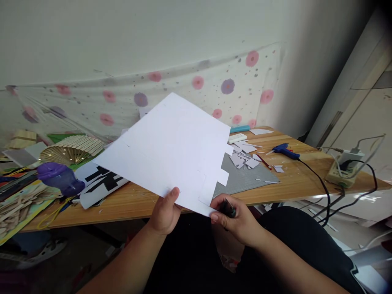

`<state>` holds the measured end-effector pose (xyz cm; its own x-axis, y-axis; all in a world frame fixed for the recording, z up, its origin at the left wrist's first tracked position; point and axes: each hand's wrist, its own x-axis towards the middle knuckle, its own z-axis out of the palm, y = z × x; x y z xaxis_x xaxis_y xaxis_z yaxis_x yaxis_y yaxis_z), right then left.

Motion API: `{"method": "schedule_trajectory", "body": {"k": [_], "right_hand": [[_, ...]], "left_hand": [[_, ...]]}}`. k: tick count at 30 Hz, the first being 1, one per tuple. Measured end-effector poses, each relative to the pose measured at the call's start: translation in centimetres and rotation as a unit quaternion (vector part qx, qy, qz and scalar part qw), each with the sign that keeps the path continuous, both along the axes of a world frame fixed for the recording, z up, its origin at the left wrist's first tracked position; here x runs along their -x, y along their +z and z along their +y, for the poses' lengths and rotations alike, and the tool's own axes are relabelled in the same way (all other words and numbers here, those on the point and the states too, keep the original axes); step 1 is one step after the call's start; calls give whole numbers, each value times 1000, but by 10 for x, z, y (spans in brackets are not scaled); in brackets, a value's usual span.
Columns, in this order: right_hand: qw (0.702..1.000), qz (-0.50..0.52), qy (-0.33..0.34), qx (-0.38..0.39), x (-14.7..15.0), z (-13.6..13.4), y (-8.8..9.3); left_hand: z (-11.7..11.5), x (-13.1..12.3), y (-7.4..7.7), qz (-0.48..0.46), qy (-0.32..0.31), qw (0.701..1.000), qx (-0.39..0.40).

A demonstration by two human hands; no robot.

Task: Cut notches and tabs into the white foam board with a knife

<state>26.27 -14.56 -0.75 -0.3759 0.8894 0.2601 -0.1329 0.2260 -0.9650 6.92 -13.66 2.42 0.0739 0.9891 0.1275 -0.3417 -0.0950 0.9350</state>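
Observation:
A large white sheet of card [171, 147] with notched tabs cut along its right edge is held up over the wooden table [294, 179]. My left hand [164, 212] pinches its near edge, thumb on top. My right hand [235, 218] grips the sheet's near right corner and also holds a small dark tool [228, 207], seemingly a cutter, between its fingers. Both hands hover just in front of the table's front edge, above my lap.
A grey cutting mat [245, 179] lies under the sheet with several white paper scraps [243, 157]. A blue glue gun [284, 150] with a black cord lies to the right, a power strip [343, 169] beyond it. At left are a stick fan [73, 148], a purple object [59, 177] and printed paper.

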Motion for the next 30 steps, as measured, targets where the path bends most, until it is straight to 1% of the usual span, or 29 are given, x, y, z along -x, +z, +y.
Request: {"method": "schedule_trajectory", "body": {"k": [4,6,9,11,13,15,17,19,22,25,28,30], "right_hand": [[997,-75,-24,-26,-9,8,-4],[993,-103,-52,-33,-11,12,-6],[991,-92,-97,-9,-11,17,-8],[988,-76,-131,1,-10,20,-9],[979,-74,-186,-46,-9,22,-11],[961,-85,-239,-113,-8,23,-14],[950,-109,-252,-147,-9,22,-17],[951,-148,-229,-148,-13,21,-19],[954,-213,-163,-135,-23,16,-17],[952,-265,-95,-120,-40,9,-10],[945,-301,-62,-112,-64,3,-3],[937,-323,-72,-109,-83,1,0]], "left_hand": [[4,4,-6,5,81,997,-1],[5,6,-9,1,116,993,-9],[2,10,-13,-4,162,987,-17],[-3,10,-18,0,180,984,-9],[-13,6,-25,7,181,983,9],[-25,-2,-33,12,160,987,24],[-37,-12,-41,10,142,989,35],[-45,-20,-47,-1,121,990,72],[-50,-26,-59,-17,63,989,133],[-48,-31,-73,-7,-8,991,135],[-46,-37,-86,40,-109,986,122],[-44,-43,-89,70,-198,970,122]]}}
